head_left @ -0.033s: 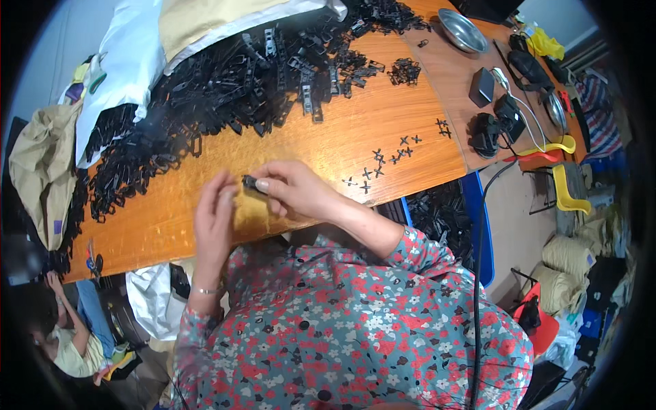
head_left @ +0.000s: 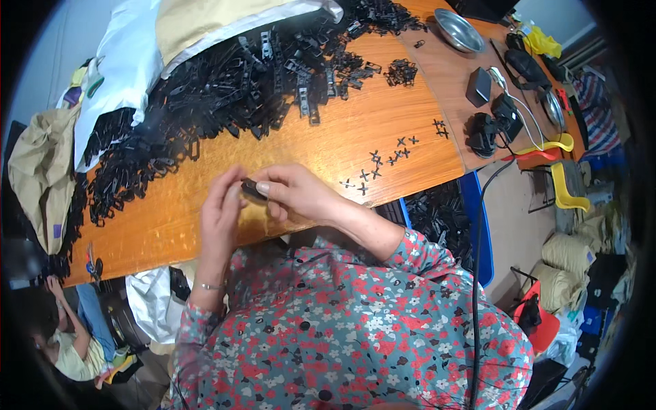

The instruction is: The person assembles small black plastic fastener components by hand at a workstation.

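My right hand (head_left: 292,193) pinches a small black plastic part (head_left: 254,189) between thumb and fingers, just above the near edge of the wooden table. Against the part's left end are the fingertips of my left hand (head_left: 222,201), thumb and fingers drawn together. Whatever lies between those left fingers is hidden. To the right, several small black cross-shaped pieces (head_left: 376,158) are scattered over the table (head_left: 321,154). Beyond both hands spreads a large heap of black plastic parts (head_left: 225,92).
A small pile of black pieces (head_left: 400,72) lies near a metal bowl (head_left: 459,31). A black box (head_left: 478,87) and cables stand at the right. Below the table edge is a blue crate (head_left: 486,236) of black parts. Scissors (head_left: 94,263) lie at the left; another person (head_left: 75,348) sits lower left.
My left hand has moved right and its fingers have closed in at the part's end. The right hand keeps its pinch, nearly in place.
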Tool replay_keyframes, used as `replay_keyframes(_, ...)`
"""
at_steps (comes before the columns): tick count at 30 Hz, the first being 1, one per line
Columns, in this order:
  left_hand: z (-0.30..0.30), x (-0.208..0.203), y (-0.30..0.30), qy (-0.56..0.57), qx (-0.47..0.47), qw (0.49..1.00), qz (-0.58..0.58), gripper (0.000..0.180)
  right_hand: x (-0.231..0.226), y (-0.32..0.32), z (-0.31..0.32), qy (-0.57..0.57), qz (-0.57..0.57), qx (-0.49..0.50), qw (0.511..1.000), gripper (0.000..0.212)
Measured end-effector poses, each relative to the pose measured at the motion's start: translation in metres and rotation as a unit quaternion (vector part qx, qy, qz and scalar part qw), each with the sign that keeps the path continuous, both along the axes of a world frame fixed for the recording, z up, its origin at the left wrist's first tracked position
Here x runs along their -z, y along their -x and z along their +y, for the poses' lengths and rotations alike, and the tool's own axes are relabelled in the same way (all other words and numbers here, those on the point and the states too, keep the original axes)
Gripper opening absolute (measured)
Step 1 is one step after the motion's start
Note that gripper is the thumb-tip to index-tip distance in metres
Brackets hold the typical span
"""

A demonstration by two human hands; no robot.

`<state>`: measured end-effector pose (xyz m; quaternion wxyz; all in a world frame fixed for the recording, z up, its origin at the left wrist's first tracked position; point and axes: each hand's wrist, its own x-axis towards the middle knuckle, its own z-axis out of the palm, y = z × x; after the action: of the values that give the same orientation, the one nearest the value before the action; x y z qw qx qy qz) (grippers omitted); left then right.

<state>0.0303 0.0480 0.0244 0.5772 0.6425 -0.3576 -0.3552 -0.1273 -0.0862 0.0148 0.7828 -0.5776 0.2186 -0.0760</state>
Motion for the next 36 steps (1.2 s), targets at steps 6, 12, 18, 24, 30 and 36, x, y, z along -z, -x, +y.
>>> replay_keyframes(6,-0.051,0.0,0.022,0.073,0.19,0.96,0.194,0.042,0.006,0.035,-0.014,-0.239,-0.103,0.089,0.962,0.029)
replay_keyframes(12,-0.065,0.001,0.036,0.05,0.194,0.958,0.206,0.039,0.008,0.044,-0.028,-0.307,-0.139,0.097,0.937,0.031)
replay_keyframes(18,-0.071,0.029,0.023,0.061,0.12,0.967,0.215,0.021,0.021,0.053,-0.096,0.306,0.102,0.218,0.921,0.03)
replay_keyframes(24,-0.071,0.044,0.018,0.032,0.109,0.979,0.172,0.015,0.001,0.042,-0.144,0.601,0.227,0.325,0.694,0.038)
replay_keyframes(30,-0.074,0.048,0.018,0.015,0.121,0.976,0.183,0.012,0.019,0.047,-0.164,0.578,0.29,0.309,0.697,0.026)
replay_keyframes(36,-0.077,0.056,0.012,0.04,0.158,0.967,0.197,0.014,0.023,0.063,-0.152,0.575,0.286,0.308,0.703,0.016)
